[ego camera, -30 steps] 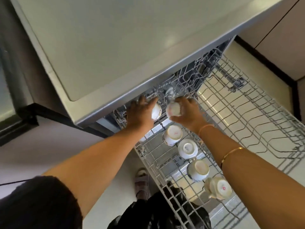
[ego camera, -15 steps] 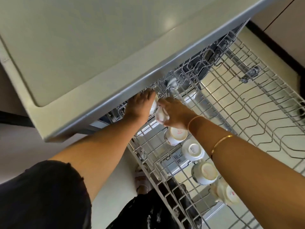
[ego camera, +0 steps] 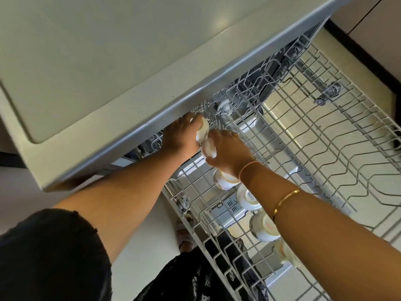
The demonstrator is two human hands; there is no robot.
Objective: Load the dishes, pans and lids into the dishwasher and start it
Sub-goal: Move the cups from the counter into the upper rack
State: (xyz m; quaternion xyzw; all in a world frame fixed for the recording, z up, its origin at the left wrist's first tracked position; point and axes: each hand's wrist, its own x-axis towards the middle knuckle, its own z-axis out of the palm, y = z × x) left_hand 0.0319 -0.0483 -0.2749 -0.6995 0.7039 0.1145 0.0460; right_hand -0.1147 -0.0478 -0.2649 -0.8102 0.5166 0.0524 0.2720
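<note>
The grey wire upper rack [ego camera: 314, 135] of the dishwasher is pulled out under the counter. My left hand [ego camera: 180, 137] grips a small white cup [ego camera: 203, 132] at the rack's far left end, just below the counter edge. My right hand [ego camera: 227, 153] holds a second white cup [ego camera: 208, 149], touching the first. Several white cups stand upside down in a row along the rack's left side: one [ego camera: 224, 181] by my right wrist, one [ego camera: 249, 198] lettered on its base, and one [ego camera: 263, 227] nearer me. My right forearm hides part of the row.
The pale countertop [ego camera: 108, 61] overhangs the rack's far end. The rack's right side [ego camera: 325, 148] holds nothing, with the steel door [ego camera: 288, 168] below it. A sandalled foot [ego camera: 184, 233] stands on the floor beside the rack. Cabinet fronts [ego camera: 373, 20] rise at top right.
The view has shifted closer over the rack. Both hands have moved the two cups toward the rack's far left end, and the cups now touch each other.
</note>
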